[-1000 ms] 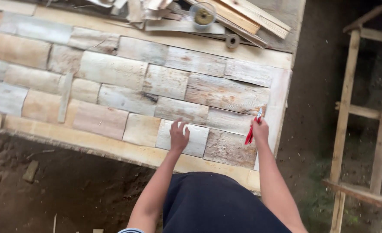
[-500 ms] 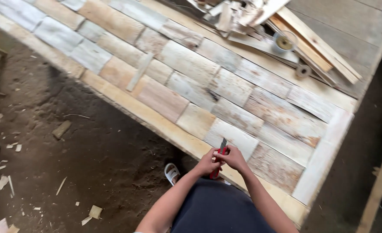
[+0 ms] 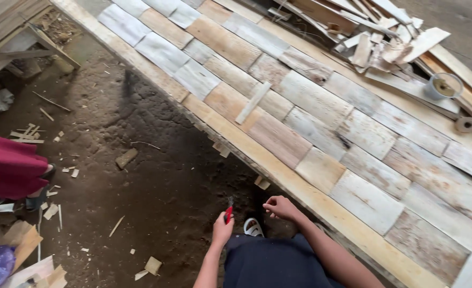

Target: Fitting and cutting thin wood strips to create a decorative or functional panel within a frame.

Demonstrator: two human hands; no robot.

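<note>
The red pencil [image 3: 228,212] stands nearly upright in the left hand [image 3: 221,230], whose grip is closed around the lower shaft so that only the top end shows above the fist, over the dirt floor [image 3: 140,186] just off the near edge of the desk [image 3: 310,197]. It looks light, stiff and thin, easy to snap at the tip if pressed sideways, and best taken at mid-shaft as it is here. The right hand [image 3: 282,208] hangs just beside it with its fingers loosely curled and nothing in it, close to the desk's near rail but not touching it. A shoe [image 3: 253,228] shows between the two hands. On the desk lie rows of pale boards [image 3: 278,138], with a loose strip [image 3: 253,102] slanting across them. At the far edge sit a heap of offcuts [image 3: 385,37] and a small tub [image 3: 443,86]. Chips litter the floor near a red cloth [image 3: 9,165].
</note>
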